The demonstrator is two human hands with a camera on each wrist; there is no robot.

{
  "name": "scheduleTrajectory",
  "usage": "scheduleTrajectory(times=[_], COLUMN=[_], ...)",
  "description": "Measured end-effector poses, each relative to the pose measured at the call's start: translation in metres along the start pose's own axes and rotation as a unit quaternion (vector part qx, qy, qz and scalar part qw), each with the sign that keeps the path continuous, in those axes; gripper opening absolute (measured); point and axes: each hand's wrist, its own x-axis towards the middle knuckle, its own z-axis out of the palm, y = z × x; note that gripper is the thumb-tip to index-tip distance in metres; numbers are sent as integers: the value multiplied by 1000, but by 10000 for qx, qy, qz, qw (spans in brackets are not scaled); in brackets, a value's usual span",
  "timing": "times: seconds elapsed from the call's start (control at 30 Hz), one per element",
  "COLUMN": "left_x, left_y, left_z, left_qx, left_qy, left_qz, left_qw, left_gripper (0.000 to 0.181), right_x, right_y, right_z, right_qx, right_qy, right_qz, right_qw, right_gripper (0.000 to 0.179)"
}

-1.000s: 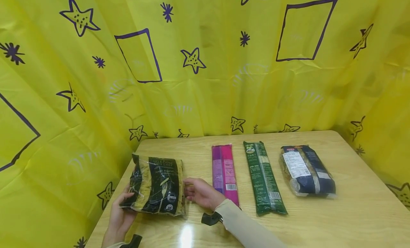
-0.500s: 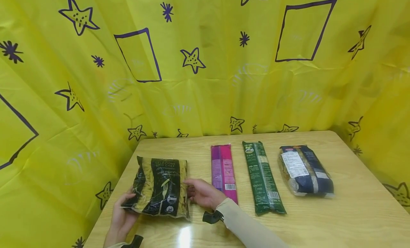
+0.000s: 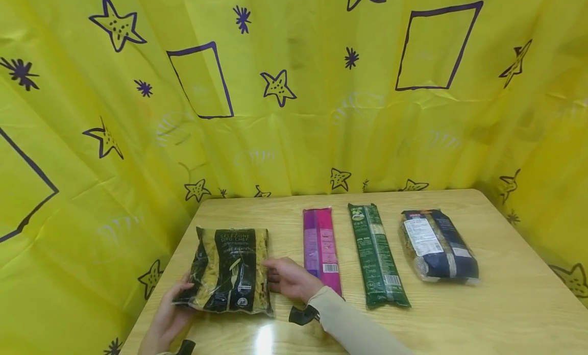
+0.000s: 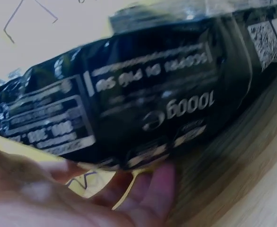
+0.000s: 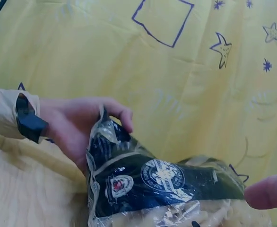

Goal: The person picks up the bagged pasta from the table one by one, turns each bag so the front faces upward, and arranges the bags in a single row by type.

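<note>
A black bag of penne pasta point(image 3: 236, 273) with a clear yellowish window is tilted up over the table's left part, its printed front facing me. Thumb on top and fingers underneath, my left hand point(image 3: 172, 304) grips its lower left corner. At the right edge is my right hand point(image 3: 291, 279), holding the bag between thumb and curled fingers, some of them hidden behind it. The left wrist view shows the dark printed end of the bag point(image 4: 152, 94) above the left fingers. One digit of my right hand point(image 5: 269, 191) touches the bag in the right wrist view.
Right of the bag, a pink and purple packet point(image 3: 320, 243), a green spaghetti packet point(image 3: 378, 255) and a navy bag with a white label point(image 3: 440, 245) lie in a row on the wooden table point(image 3: 500, 304). A yellow curtain point(image 3: 312, 141) with drawn stars stands behind.
The bag has shifted slightly right between the hands, its right edge coming further into the right hand. The other packets have stayed in place.
</note>
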Motion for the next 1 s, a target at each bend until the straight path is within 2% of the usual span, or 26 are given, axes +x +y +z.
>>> scheduleTrajectory(times=[0.17, 0.27, 0.33, 0.43, 0.53, 0.67, 0.77, 0.9, 1.0], left_x=[-7, -11, -12, -11, -10, -11, -11, -9, -9], left_y=[-2, -1, 1, 8, 13, 16, 12, 4, 1], left_z=[-12, -17, -19, -16, -11, -1, 4, 9, 10], left_qx=[478, 737, 1060, 1645, 2373, 3041, 3245, 3280, 3397], left_qy=[80, 347, 515, 584, 548, 679, 783, 864, 930], left_qz=[-137, -264, -423, -808, -1121, -1277, -1216, -851, -637], left_qw=[9987, 9963, 9921, 9813, 9634, 9416, 9347, 9369, 9338], left_gripper=[73, 70, 67, 71, 86, 104, 112, 114, 116], right_x=[-4, -5, -5, -5, -3, -1, 1, 1, 0], right_y=[0, -1, -2, -2, -2, -1, 1, 2, 2], right_z=[6, 8, 8, 8, 7, 6, 5, 5, 5], right_qx=[23, -119, -123, -78, -37, -44, 32, 226, 408], right_qy=[-31, -66, -43, 3, 27, 64, 119, 165, 143], right_qz=[110, 122, 95, 103, 93, 50, 20, 28, 6], right_qw=[9999, 9998, 9999, 9999, 9999, 10000, 9999, 9996, 9991], right_gripper=[37, 47, 49, 47, 48, 58, 71, 80, 81])
